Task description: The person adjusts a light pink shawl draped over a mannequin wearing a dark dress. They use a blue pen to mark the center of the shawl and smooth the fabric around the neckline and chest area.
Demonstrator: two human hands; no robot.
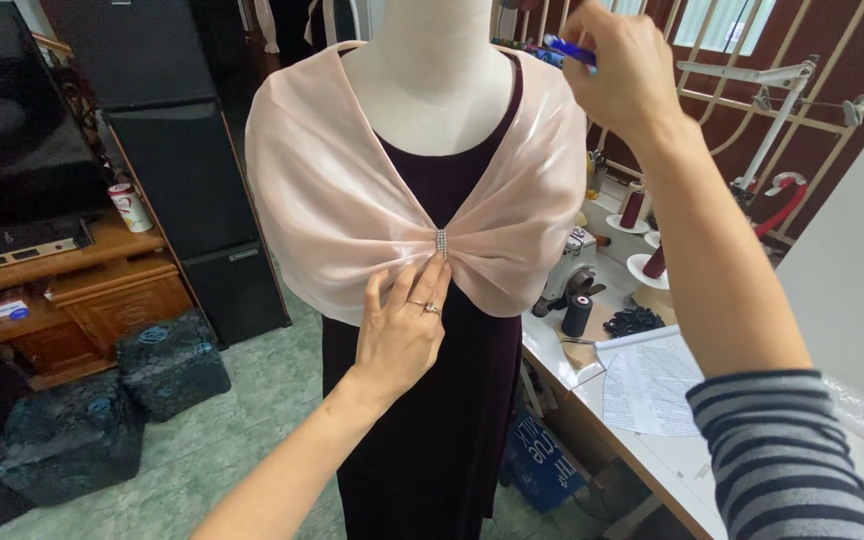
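A white dress form (442, 90) wears a dark purple dress (432, 420) with a pale pink shawl (332, 200) draped over its shoulders. The shawl gathers at the chest under a small sparkly clasp (441, 243). My left hand (402, 325), with a ring on one finger, rests flat on the dress just below the clasp, fingertips touching the gathered pink fabric. My right hand (620, 70) is raised beside the form's far shoulder and grips a blue pen (567, 49).
A worktable (652, 440) at right holds a sewing machine (572, 270), thread spools (634, 208) and papers (647, 385). A wooden cabinet (72, 290), a dark screen (12, 130), tall black speakers (187, 170) and two dark cases (172, 360) stand on the green floor at left.
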